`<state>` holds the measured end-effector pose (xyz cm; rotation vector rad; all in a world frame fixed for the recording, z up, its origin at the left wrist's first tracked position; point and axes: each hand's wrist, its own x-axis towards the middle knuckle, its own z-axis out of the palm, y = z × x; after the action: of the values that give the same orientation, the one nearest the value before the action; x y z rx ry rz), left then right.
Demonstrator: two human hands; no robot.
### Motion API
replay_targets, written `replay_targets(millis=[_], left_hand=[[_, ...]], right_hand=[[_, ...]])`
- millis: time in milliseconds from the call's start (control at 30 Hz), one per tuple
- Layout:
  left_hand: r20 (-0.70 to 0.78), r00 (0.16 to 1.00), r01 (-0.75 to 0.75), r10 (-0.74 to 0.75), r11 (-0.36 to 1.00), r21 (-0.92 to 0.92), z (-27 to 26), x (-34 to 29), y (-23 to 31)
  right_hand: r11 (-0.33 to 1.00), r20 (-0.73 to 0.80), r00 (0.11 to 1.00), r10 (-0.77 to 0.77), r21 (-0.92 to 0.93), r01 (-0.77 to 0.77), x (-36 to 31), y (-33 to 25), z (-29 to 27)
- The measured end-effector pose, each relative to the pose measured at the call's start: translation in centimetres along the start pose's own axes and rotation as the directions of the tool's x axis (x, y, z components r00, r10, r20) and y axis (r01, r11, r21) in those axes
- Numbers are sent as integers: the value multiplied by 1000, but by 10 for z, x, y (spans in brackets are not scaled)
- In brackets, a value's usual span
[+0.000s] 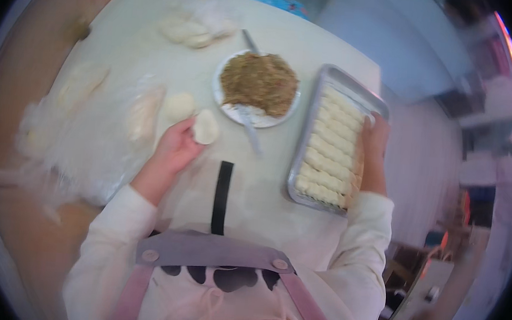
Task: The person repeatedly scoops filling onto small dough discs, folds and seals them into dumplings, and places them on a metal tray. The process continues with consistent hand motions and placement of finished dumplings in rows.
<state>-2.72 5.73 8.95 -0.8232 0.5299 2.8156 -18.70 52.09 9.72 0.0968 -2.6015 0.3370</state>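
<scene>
My left hand [179,148] pinches a round, pale dough wrapper [206,127] above the table. Beside it on the tabletop lies another round wrapper [180,106]. On the right, my right hand [376,139] reaches over the far right side of a metal tray [297,157]. Its fingertips close around a small whitish dumpling [369,119], partly hidden by the fingers. Rows of pale dumplings [329,148] fill most of the tray. Between my hands stands a white plate [218,91] heaped with brown minced filling [259,82], and a light-coloured spreader [249,132] rests on its near edge.
Clear plastic bags [89,141] holding dough pieces cover the table's left side. Another bag of dough wrappers [197,26] lies at the back. A dark handle [249,40] sticks out behind the plate. A black strip [222,196] extends over the table [271,191] near my body.
</scene>
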Motion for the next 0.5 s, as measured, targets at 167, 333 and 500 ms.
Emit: replay_targets(millis=[167, 333, 500], left_hand=[[80, 996, -37, 41, 998, -52, 24, -22, 2], [138, 990, -14, 18, 999, -32, 30, -16, -4], [79, 997, 35, -23, 987, -154, 15, -13, 3]], right_hand=[[913, 236, 934, -266, 373, 166, -37, -153, -20], [956, 676, 676, -291, 232, 180, -96, -266, -17], [972, 659, 738, -146, 236, -18, -109, -270, -5]])
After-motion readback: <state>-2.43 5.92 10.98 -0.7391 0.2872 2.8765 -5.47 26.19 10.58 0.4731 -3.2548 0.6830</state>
